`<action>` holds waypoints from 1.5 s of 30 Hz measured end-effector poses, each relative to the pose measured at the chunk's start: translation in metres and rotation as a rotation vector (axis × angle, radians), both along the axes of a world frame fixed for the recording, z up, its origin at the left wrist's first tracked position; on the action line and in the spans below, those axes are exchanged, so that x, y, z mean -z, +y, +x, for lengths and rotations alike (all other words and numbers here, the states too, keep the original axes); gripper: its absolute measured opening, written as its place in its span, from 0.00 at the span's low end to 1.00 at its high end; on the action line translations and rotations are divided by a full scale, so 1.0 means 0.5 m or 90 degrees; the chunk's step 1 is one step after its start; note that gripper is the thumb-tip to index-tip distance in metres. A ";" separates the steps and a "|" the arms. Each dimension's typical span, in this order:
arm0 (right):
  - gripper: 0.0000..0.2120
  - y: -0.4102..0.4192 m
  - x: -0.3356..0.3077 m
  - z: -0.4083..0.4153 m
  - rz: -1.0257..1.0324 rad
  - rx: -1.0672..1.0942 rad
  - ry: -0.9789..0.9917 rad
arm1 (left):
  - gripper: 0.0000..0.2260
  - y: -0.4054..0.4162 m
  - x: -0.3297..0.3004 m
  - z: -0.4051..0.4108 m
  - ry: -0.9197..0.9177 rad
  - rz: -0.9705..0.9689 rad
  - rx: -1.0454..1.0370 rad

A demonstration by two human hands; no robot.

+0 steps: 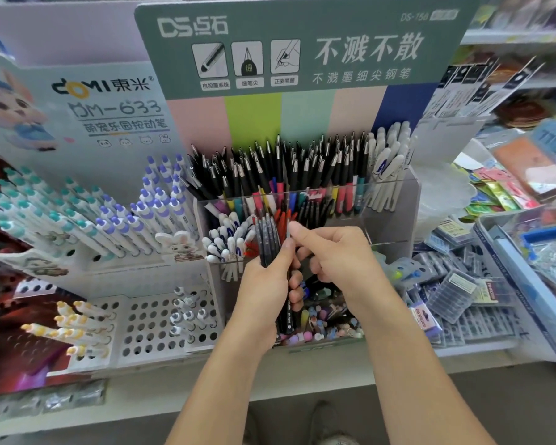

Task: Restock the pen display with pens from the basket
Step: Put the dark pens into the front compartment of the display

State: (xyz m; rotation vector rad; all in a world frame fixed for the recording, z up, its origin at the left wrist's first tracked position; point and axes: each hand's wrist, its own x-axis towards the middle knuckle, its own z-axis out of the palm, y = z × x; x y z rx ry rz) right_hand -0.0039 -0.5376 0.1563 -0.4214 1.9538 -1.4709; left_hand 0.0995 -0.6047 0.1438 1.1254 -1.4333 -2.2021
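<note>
Holding a bunch of dark pens (270, 239), the left hand (264, 284) grips them while the right hand (331, 255) pinches one. Next, drop it into the clear pen box (395, 200) at twelve o'clock.

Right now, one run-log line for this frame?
stage: sorting pens | left hand: grips bundle of dark pens | right hand: pinches one pen from bundle | clear acrylic display: partly stocked
</note>
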 end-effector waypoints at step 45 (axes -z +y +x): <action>0.01 -0.010 0.059 -0.035 0.010 0.130 0.429 | 0.13 -0.014 -0.001 0.006 0.040 0.040 -0.018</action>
